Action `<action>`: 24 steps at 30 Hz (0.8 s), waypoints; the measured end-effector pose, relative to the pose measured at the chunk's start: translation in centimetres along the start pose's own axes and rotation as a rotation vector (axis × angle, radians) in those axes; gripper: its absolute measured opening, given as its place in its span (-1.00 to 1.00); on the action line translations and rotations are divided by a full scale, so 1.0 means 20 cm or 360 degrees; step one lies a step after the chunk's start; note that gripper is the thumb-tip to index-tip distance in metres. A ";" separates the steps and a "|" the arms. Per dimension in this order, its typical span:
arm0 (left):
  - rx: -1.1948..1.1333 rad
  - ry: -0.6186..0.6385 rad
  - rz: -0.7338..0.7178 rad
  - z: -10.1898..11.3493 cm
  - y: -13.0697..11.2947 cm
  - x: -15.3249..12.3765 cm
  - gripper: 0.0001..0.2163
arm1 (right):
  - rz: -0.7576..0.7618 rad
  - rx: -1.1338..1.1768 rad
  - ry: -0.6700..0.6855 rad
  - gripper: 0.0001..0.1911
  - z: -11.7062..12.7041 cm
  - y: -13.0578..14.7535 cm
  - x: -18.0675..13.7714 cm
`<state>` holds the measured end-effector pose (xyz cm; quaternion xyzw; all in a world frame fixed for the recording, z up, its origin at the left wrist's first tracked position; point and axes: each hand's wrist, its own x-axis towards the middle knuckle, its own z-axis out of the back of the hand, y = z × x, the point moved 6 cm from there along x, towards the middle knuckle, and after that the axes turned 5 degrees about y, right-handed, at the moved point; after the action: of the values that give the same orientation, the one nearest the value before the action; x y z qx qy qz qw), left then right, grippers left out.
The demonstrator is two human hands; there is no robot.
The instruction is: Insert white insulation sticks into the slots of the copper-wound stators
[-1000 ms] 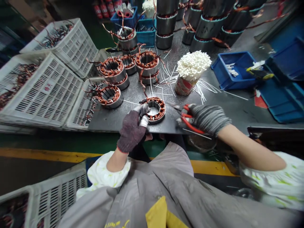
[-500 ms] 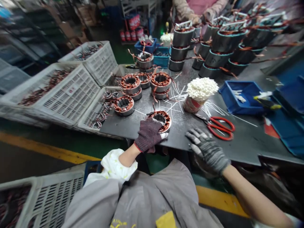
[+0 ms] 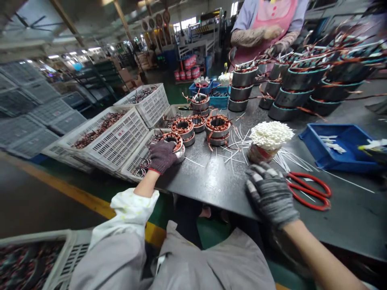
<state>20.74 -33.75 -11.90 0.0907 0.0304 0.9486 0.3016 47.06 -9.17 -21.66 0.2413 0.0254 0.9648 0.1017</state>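
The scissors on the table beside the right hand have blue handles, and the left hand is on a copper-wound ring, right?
Not quite: the scissors are red-handled, not blue-handled, as the head view shows. They do lie on the table beside the right hand, with the left hand on a copper-wound ring.

A maroon-gloved left hand [image 3: 163, 156] covers part of a copper-wound stator [image 3: 179, 141]; a grey-gloved right hand [image 3: 272, 195] hides the blades of red-handled scissors [image 3: 308, 191]. The top edge crops a co-worker [image 3: 248, 37] in a pink apron [image 3: 275, 18]; the lower-left corner cuts off a crate [image 3: 67, 249] of blurred parts [image 3: 27, 257].
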 end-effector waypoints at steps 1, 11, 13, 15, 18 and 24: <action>0.0040 0.0054 -0.0013 0.00 0.00 0.02 -0.57 | 0.0040 0.0072 -0.0029 -0.63 -0.01 0.05 -0.03; -0.0381 -0.0249 -0.0710 0.14 -0.78 0.41 -0.49 | -0.0149 0.0278 -0.0150 -0.74 -0.12 0.11 -0.20; -0.0454 0.0049 -0.0576 0.04 -0.86 0.59 -0.49 | -0.0158 0.0289 -0.0176 -0.75 -0.11 0.11 -0.19; -0.0517 0.0210 -0.0484 -0.02 -0.88 0.69 -0.55 | -0.0162 0.0293 -0.0186 -0.77 -0.10 0.12 -0.17; -0.0612 0.0219 -0.0486 0.00 -0.84 0.70 -0.58 | -0.0189 0.0293 -0.0196 -0.80 -0.07 0.12 -0.15; -0.1000 0.0182 -0.0554 0.04 -0.69 0.26 -0.56 | 0.0050 0.0494 -0.0286 -0.71 0.03 0.20 -0.13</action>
<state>24.45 -19.49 -11.78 -0.0662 -0.2306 0.8497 0.4695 48.80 -13.57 -21.93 0.3398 0.1612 0.9252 0.0500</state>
